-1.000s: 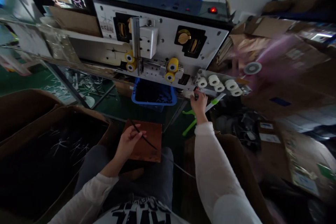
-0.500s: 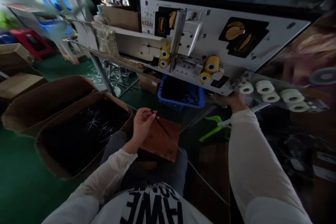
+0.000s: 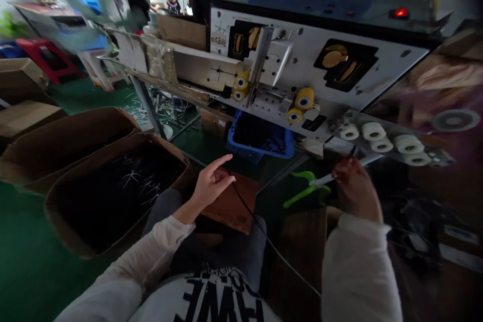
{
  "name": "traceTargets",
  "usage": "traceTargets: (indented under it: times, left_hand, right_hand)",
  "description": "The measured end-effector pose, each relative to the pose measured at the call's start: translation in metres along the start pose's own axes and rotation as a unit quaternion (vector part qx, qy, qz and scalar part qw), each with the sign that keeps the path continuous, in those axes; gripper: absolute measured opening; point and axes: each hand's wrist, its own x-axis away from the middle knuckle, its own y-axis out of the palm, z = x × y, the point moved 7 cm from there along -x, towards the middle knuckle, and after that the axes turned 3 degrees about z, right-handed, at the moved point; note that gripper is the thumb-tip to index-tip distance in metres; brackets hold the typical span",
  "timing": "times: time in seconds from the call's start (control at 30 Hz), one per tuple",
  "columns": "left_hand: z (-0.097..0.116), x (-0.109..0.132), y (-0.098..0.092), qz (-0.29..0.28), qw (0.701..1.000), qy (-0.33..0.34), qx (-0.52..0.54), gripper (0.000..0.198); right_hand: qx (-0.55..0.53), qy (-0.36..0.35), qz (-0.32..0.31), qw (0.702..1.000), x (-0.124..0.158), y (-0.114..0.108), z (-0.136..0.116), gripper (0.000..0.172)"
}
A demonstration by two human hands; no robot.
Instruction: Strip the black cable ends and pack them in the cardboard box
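My left hand (image 3: 212, 183) is over my lap, thumb and forefinger apart and the other fingers curled in. A thin dark cable (image 3: 260, 225) runs from under the thumb, down to the right across my leg, looking paler at its far end. My right hand (image 3: 356, 186), smeared by motion, is closed around a small red-handled tool (image 3: 342, 168) with a dark tip pointing up; its exact kind is blurred. It is just below the white rollers on the machine. Beneath my left hand, a reddish-brown board (image 3: 243, 198) lies on my lap.
A wire-processing machine (image 3: 320, 30) with yellow rollers (image 3: 304, 98) stands on the bench ahead. A blue bin (image 3: 260, 151) is under it. Open cardboard boxes (image 3: 71, 171) stand at left, one with dark cables. Green-footed stand (image 3: 302, 198) at right. Several people work far back.
My right hand has come back from beneath the machine's white rollers, now with the red-handled tool in it. My left thumb and forefinger have parted from their pinch near the cable's end.
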Motion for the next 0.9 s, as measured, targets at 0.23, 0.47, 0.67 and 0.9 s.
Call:
traceTargets:
  times: [0.23,0.47,0.67,0.9]
  left_hand:
    - [0.014,0.011,0.038,-0.175,0.981,0.017,-0.083,0.064]
    - [0.016,0.02,0.058,-0.248,0.96,0.046,-0.118,0.069]
    - [0.013,0.02,0.057,-0.25,0.959,0.032,-0.131,0.068]
    - [0.009,0.019,0.057,-0.258,0.956,0.026,-0.135,0.068]
  right_hand:
    - [-0.007,0.001,-0.326,0.945,0.143,0.129,-0.055,0.035]
    - [0.183,-0.152,-0.481,0.844,0.153,0.181,-0.11,0.044]
    - [0.2,-0.193,-0.484,0.829,0.15,0.19,-0.125,0.04]
    - [0.213,-0.234,-0.462,0.828,0.144,0.191,-0.121,0.039]
